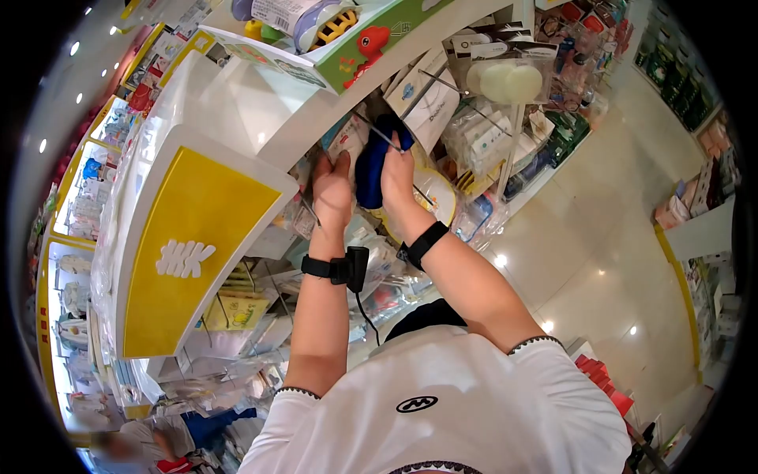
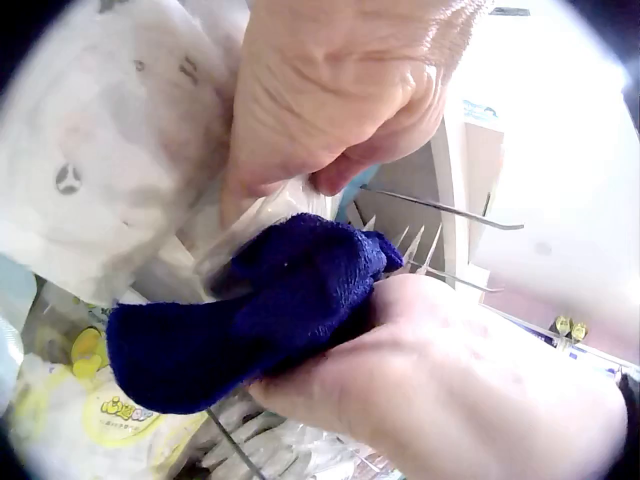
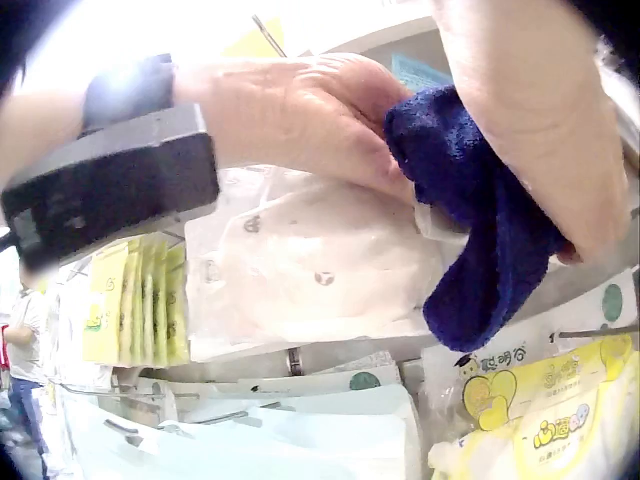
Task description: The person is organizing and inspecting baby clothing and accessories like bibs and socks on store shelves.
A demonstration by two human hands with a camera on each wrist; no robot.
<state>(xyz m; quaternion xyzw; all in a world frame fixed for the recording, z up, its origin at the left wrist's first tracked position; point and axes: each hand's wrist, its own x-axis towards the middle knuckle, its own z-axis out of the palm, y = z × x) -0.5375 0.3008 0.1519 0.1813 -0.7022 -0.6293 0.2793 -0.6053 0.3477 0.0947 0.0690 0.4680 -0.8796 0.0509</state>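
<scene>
A dark blue towel (image 1: 373, 170) of fuzzy cloth hangs in folds between the two hands, in front of a shelf with metal hooks. My right hand (image 1: 399, 178) grips it from the side, thumb and fingers closed on the cloth; in the right wrist view the towel (image 3: 490, 230) droops below that hand. Close to its other side, my left hand (image 1: 332, 193) pinches a clear plastic package (image 2: 265, 225), which the towel partly covers in the left wrist view. Some of the left fingertips are hidden behind the towel in the right wrist view.
Metal hooks (image 2: 440, 207) stick out around both hands. Packaged white goods (image 3: 320, 270) and yellow packs (image 3: 135, 310) hang below. A green toy box (image 1: 371, 55) stands on the shelf top above. A yellow panel (image 1: 201, 253) fronts the shelf end at left; tiled floor (image 1: 584, 237) lies right.
</scene>
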